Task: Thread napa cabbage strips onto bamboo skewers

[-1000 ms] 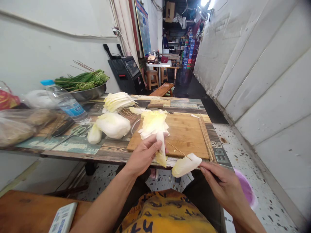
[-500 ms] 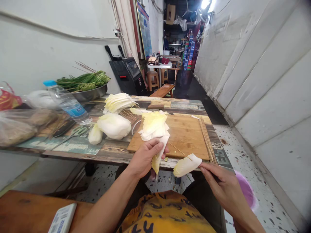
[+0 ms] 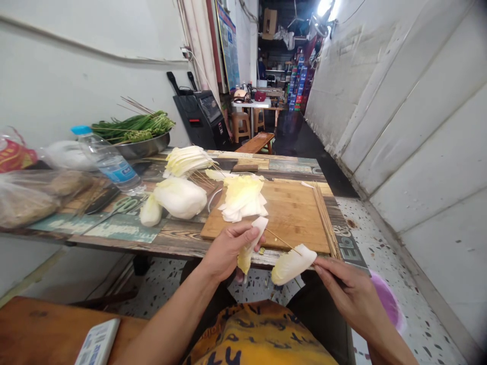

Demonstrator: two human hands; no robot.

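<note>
My left hand (image 3: 230, 249) is closed on a pale cabbage leaf (image 3: 255, 237), thumb on top, its yellow end hanging down. Between finger and thumb, my right hand (image 3: 344, 284) pinches a thin wooden skewer (image 3: 280, 237) that runs through a second cabbage leaf (image 3: 292, 264). The skewer's free end points toward the leaf in my left hand; whether it touches that leaf I cannot tell. Both hands are at the table's near edge. Behind them, a pile of cut cabbage leaves (image 3: 244, 198) lies on the wooden cutting board (image 3: 292, 208).
Loose skewers (image 3: 325, 220) lie along the board's right edge. Left of it are a cabbage head (image 3: 180, 197), skewered leaves (image 3: 188, 161), green-handled scissors (image 3: 124, 205), a water bottle (image 3: 114, 165) and a metal bowl (image 3: 146, 147) of skewered greens. A pink basin (image 3: 386, 301) stands on the floor.
The leaf in my left hand has tilted slightly, its white end a little lower and turned to the right. My right hand and the skewered leaf stay nearly in place.
</note>
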